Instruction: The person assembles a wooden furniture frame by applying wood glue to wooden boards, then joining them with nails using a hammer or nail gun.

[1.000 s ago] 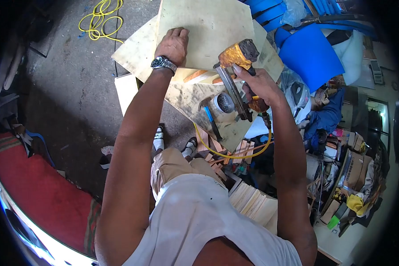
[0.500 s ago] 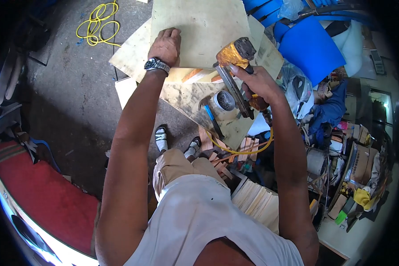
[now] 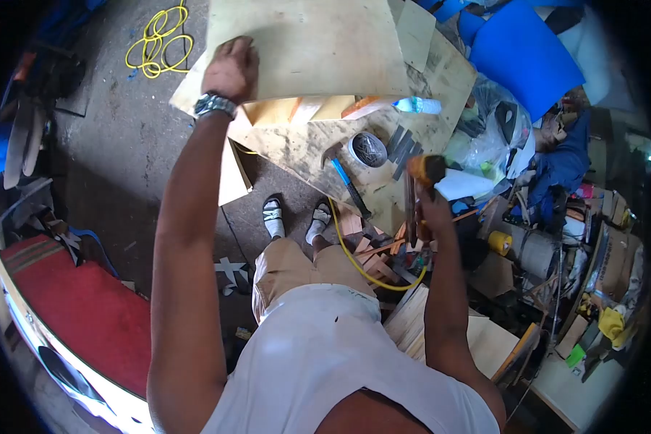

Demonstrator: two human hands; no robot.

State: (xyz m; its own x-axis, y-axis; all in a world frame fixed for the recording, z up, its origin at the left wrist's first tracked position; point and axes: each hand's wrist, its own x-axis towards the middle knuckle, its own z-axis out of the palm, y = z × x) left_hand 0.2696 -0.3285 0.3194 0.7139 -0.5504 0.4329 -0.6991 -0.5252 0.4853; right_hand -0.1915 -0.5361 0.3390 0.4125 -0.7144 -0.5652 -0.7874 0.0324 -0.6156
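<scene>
My left hand [image 3: 231,70], with a metal watch at its wrist, rests on the left part of a plywood panel [image 3: 307,50], fingers slightly bent. Wood pieces [image 3: 275,111] show under the panel's near edge. My right hand [image 3: 434,210] is wrapped round a yellow and black nail gun [image 3: 425,170], held off the near right side of the worktop [image 3: 289,148]. On the worktop are a round tub of nails [image 3: 367,150], dark nail strips [image 3: 400,148], a hammer with a blue and black handle [image 3: 349,186] and a clear bottle [image 3: 418,105].
A yellow hose [image 3: 369,278] loops below the worktop near wood offcuts [image 3: 372,253]. More yellow hose [image 3: 152,47] lies coiled on the floor. At the right are blue sheets [image 3: 524,58], plastic bags [image 3: 495,130] and piled clutter. A red mat [image 3: 79,304] is at the lower left.
My right hand has drawn the nail gun back toward my body, uncovering the nail strips and bottle. My left hand has shifted left on the panel. The view has moved a little.
</scene>
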